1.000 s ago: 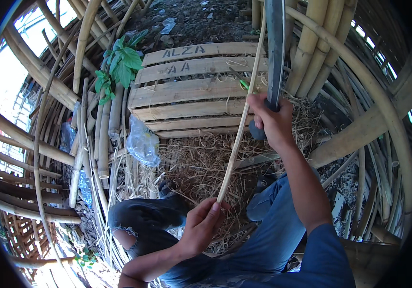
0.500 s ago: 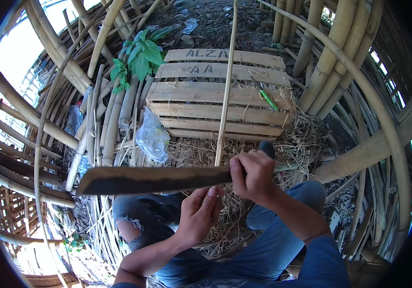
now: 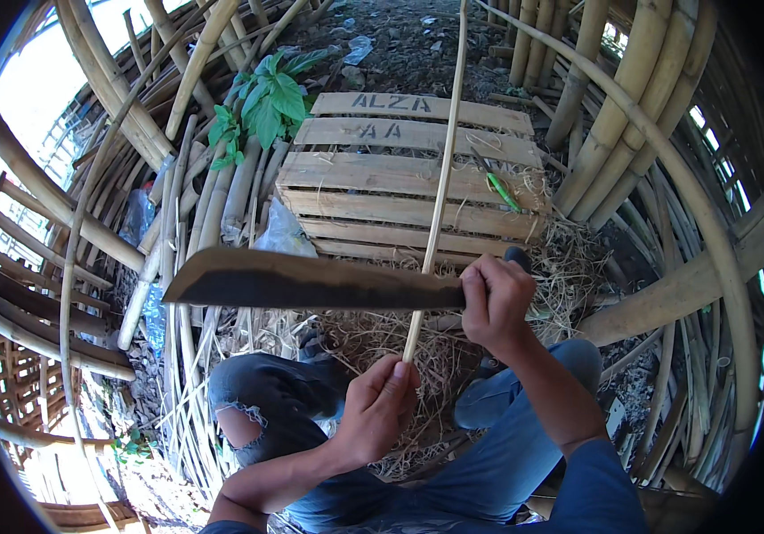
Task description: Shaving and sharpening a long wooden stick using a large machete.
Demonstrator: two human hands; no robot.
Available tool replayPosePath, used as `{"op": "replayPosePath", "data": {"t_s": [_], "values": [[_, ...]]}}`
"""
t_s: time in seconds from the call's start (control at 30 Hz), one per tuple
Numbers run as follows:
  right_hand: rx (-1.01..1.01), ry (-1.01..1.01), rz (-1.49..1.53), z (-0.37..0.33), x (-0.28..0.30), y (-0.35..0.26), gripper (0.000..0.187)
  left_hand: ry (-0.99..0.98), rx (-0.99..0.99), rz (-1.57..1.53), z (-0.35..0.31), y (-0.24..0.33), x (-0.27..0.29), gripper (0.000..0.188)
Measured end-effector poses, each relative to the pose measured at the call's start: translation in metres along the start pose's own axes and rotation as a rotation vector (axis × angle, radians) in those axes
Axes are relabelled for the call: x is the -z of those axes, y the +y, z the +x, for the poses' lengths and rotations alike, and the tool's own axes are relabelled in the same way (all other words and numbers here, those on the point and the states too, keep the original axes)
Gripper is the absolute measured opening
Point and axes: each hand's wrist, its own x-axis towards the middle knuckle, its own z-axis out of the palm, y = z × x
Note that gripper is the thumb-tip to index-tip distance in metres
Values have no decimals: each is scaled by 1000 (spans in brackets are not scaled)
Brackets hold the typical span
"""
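My left hand [image 3: 380, 400] is closed on the near end of a long, thin bamboo strip [image 3: 446, 169], thumb along it. The strip runs away from me over a slatted wooden crate and out past the top of the picture. In my right hand [image 3: 497, 303] is the handle of a machete [image 3: 311, 283], fingers wrapped round it. Its broad, dark-edged blade points left and lies across the strip, a short way beyond my left hand. Whether the blade touches the strip, I cannot tell.
A wooden crate [image 3: 382, 169] stands ahead, with a green-handled knife [image 3: 502, 190] on its right side. Shavings [image 3: 569, 276] cover the ground around it. Bamboo poles [image 3: 631, 98] rise at the right; more lie at the left beside a leafy plant [image 3: 270, 102] and a plastic bag [image 3: 284, 233].
The machete has moved away from me and slightly right along the strip, leaving more of the strip showing by my left hand. The strip's far end has shifted right.
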Motion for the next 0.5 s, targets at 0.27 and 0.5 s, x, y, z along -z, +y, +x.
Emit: {"op": "replayPosePath", "data": {"t_s": [0.27, 0.5], "values": [[137, -108, 63, -2, 3, -21, 12, 61, -15, 44, -1, -3, -2, 27], [86, -104, 57, -4, 1, -16, 12, 35, 11, 22, 1, -2, -2, 26]]}}
